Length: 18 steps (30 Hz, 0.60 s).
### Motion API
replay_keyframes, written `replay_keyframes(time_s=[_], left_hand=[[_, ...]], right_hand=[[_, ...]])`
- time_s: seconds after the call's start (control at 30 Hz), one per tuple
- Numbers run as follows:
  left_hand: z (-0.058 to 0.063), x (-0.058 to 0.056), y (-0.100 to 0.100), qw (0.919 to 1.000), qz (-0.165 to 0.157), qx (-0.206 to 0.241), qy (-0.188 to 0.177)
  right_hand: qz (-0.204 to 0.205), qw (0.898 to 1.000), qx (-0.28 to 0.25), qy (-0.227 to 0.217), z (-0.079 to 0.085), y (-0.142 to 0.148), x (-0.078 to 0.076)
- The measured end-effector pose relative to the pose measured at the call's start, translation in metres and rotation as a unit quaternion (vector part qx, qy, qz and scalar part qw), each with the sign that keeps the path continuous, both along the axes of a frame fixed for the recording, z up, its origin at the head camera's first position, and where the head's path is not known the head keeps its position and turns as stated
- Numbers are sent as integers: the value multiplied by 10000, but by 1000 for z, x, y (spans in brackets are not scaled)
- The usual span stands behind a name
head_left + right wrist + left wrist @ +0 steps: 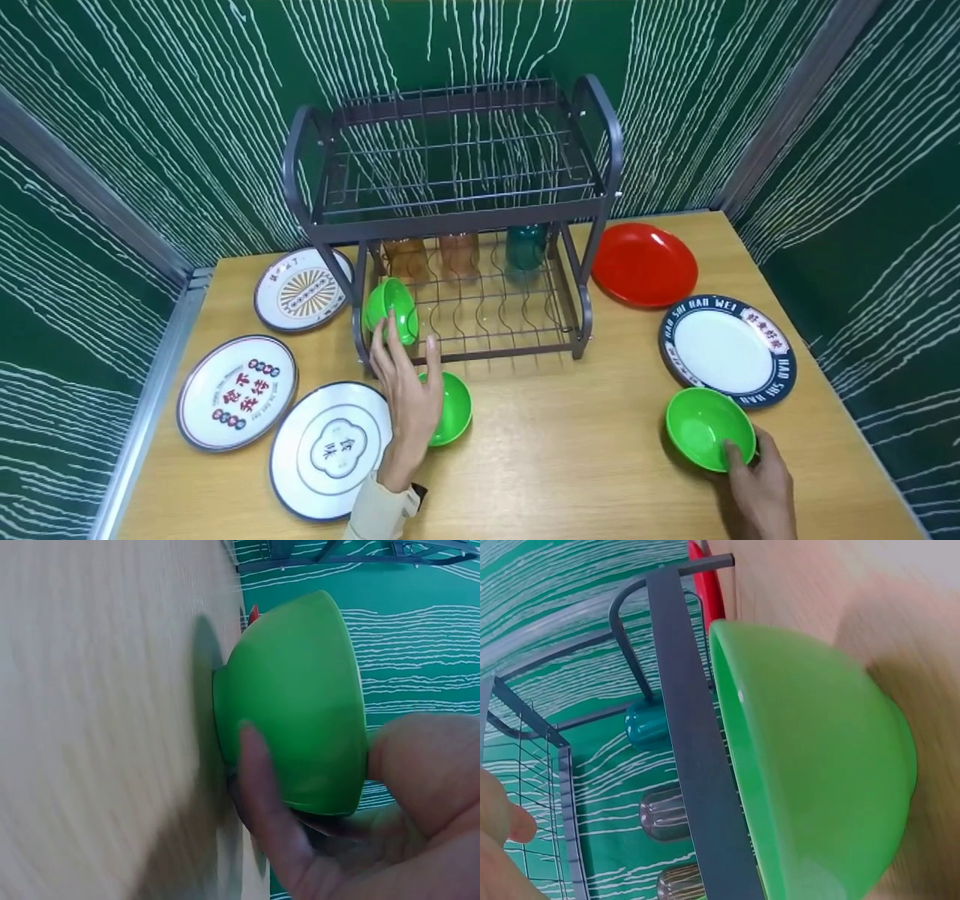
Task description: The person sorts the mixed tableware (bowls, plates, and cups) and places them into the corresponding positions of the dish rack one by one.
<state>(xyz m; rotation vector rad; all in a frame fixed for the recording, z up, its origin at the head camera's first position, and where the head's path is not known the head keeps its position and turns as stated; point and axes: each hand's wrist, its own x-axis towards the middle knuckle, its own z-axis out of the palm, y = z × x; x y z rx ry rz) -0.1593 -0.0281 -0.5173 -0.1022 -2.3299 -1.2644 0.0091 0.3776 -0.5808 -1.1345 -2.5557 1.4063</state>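
A green bowl (391,310) leans tilted at the left front of the dish rack's lower tier. My left hand (409,405) reaches over to it, fingers fairly straight and fingertips right at its side. Below that hand, a second green bowl (453,409) stands upright on the table, partly hidden by the hand; it fills much of the left wrist view (817,757). On the right, my right hand (763,480) grips a third green bowl (705,427), thumb over the rim and fingers along the outside, low over the table beside a blue-rimmed plate (724,352).
The dark two-tier rack (465,221) stands at the back, with an amber glass (406,260), a pinkish glass (459,255) and a teal glass (526,247) on its lower tier. A red plate (646,264) lies right of it; patterned plates (238,392) lie left.
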Motion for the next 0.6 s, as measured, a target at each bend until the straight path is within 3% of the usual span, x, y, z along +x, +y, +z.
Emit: replay_keyframes(time_s=[0.23,0.5,0.6], left_hand=[[-4,9,5,9995,-68,153,260],[-6,21,9,9986,-247,407,226],[-8,24,10,9983,-293,414,283]], right_hand=[[-95,9991,54,418,-1,-1,3],[-227,9939,141,1074,-3,-10,4],[-153,9946,88,1025,-1,-14,2]])
